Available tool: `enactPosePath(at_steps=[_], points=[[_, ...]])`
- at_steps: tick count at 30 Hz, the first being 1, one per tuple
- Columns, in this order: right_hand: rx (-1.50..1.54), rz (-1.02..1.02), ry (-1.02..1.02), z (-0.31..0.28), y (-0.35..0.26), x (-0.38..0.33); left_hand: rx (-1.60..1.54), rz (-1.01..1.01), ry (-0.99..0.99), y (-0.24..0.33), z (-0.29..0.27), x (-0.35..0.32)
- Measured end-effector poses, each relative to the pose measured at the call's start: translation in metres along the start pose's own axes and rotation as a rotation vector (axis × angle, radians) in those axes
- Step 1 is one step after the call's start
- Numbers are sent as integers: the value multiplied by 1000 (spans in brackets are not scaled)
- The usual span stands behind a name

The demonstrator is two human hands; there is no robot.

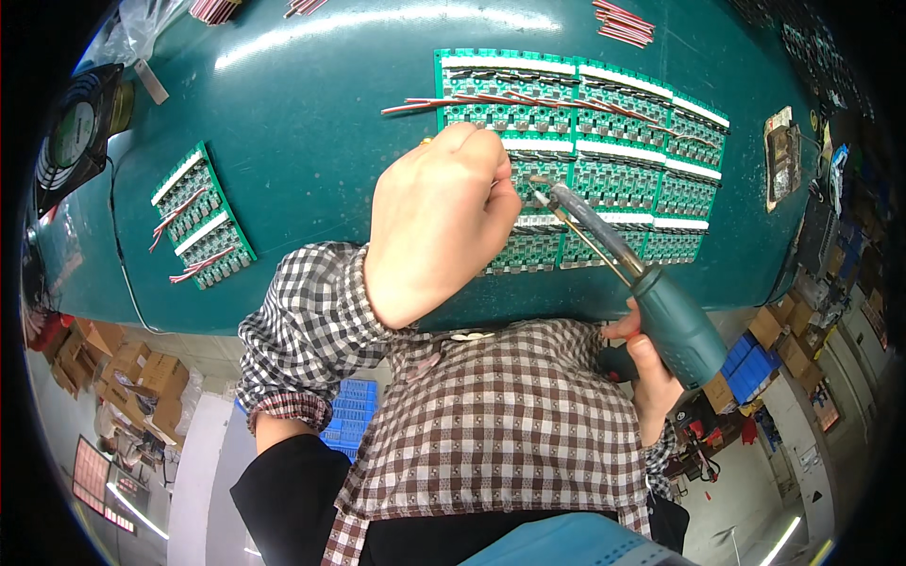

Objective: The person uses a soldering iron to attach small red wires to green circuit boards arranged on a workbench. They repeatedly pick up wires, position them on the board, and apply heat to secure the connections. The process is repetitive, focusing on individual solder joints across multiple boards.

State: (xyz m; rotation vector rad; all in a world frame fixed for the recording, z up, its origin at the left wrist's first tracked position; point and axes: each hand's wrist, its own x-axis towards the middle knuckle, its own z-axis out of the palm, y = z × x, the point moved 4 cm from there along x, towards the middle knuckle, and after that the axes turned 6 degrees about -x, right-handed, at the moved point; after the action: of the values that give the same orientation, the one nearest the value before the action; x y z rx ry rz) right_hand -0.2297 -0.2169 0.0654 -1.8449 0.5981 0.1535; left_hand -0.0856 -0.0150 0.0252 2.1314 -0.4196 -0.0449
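My left hand [439, 222] is closed in a pinch over the near left part of a block of green circuit boards [613, 174]. Whatever its fingertips hold is too small and too hidden to make out. With my right hand [653, 382] I grip the green handle of a soldering iron [684, 325]. A thin metal tube runs along the iron's shaft, and its tip points left, close to my left fingertips, over the boards. Red and white wires [528, 99] lie across the far rows of the boards. White strips and small metal parts line each row.
A smaller circuit board [203, 215] with wires lies at the left on the green table [311, 160]. A black fan [80, 132] stands at the left edge. Wire bundles [623, 24] lie at the far side. A worn soldering-tip tray [781, 158] sits at the right.
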Motion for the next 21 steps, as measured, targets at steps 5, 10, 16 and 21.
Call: enactPosePath(at_steps=[5,10,16,21], points=[[-2,5,-7,0,-1,-1,1,2,-3,1,-1,0],[101,36,25,4,-2,-1,31,7,-11,-1,-1,-1],[80,21,-20,0,1,-1,40,23,-9,0,-2,-1],[68,5,-24,-1,1,-1,32,-4,-8,1,-1,-2]])
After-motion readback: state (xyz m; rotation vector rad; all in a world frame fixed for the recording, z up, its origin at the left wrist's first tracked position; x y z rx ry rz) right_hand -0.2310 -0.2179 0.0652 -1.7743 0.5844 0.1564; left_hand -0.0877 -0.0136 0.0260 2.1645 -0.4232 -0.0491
